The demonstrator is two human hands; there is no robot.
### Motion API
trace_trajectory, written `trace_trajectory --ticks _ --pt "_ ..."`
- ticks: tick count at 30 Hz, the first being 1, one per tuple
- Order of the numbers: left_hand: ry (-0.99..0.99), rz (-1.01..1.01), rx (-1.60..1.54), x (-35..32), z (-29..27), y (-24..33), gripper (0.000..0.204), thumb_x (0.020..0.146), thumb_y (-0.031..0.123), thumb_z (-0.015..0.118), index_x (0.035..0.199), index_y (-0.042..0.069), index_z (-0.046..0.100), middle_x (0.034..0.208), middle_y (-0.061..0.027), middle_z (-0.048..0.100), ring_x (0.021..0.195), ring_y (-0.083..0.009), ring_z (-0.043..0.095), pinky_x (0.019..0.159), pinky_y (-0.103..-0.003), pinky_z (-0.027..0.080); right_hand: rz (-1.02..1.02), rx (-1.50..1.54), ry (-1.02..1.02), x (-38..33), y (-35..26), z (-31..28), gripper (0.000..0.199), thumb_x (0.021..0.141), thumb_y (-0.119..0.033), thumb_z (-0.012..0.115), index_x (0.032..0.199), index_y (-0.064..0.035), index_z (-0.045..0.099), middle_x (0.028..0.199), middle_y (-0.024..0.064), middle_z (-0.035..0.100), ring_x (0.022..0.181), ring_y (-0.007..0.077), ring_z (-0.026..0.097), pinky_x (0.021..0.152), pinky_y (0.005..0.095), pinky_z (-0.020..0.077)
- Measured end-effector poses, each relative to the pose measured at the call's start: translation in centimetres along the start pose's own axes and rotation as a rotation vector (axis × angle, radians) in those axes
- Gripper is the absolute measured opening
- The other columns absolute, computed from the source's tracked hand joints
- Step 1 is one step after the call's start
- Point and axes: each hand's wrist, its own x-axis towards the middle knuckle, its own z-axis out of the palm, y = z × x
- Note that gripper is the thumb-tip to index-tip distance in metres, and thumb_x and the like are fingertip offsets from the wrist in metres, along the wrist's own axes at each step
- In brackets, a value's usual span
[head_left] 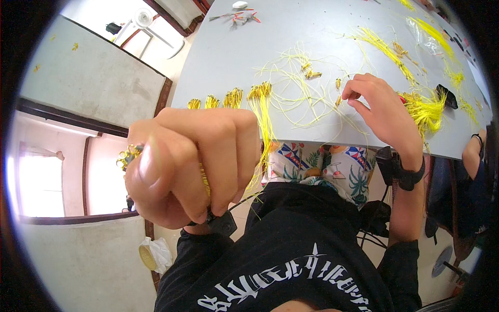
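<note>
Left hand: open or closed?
Closed: the left hand is curled into a fist, with gold loops poking out of it.

Remotely, I see gold loops (128, 157) clustered at the left fist (195, 161); a slim gold piece (338, 101) slants beside the right hand (382, 106).

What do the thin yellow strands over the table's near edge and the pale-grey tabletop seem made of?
Thin yellow strands: probably synthetic cord, slightly glossy, hanging in fine bright lines. Pale-grey tabletop: perhaps laminate, satin; evenly coloured, no visible grain.
</note>
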Motion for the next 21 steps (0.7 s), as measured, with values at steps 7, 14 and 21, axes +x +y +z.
trace_trajectory --ticks 7,14,21 --pt "-0.037 -0.133 0.1 0.4 0.2 -0.4 0.063 0.113 0.034 0.036 0.055 0.015 0.055 0.056 -0.0007 0.06 0.05 -0.0135 0.053 0.051 -0.028 0.038 0.082 0.007 -0.032 0.5 0.3 1.4 0.011 0.089 -0.004 0.062 0.099 -0.0046 0.066 0.096 0.0158 0.063 0.097 0.037 0.063 0.087 0.0459 0.0502" --pt "-0.018 -0.255 0.26 1.0 1.5 -0.6 0.057 0.105 0.025 0.04 0.053 0.01 0.057 0.051 -0.0072 0.059 0.042 -0.0149 0.047 0.043 -0.029 0.035 0.132 -0.032 -0.054 0.6 0.7 1.9 0.009 0.088 -0.003 0.064 0.097 -0.0041 0.065 0.097 0.0161 0.062 0.096 0.0371 0.063 0.084 0.0458 0.051" --pt "0.353 -0.535 0.433 0.9 3.5 -1.0 0.061 0.106 0.039 0.048 0.069 -0.003 0.07 0.059 -0.0099 0.061 0.05 -0.0168 0.055 0.051 -0.028 0.039 0.022 0.125 0.182 1.3 -0.4 0.3 0.006 0.091 -0.004 0.067 0.096 -0.0023 0.066 0.091 0.0133 0.066 0.08 0.0273 0.064 0.072 0.0383 0.0506"
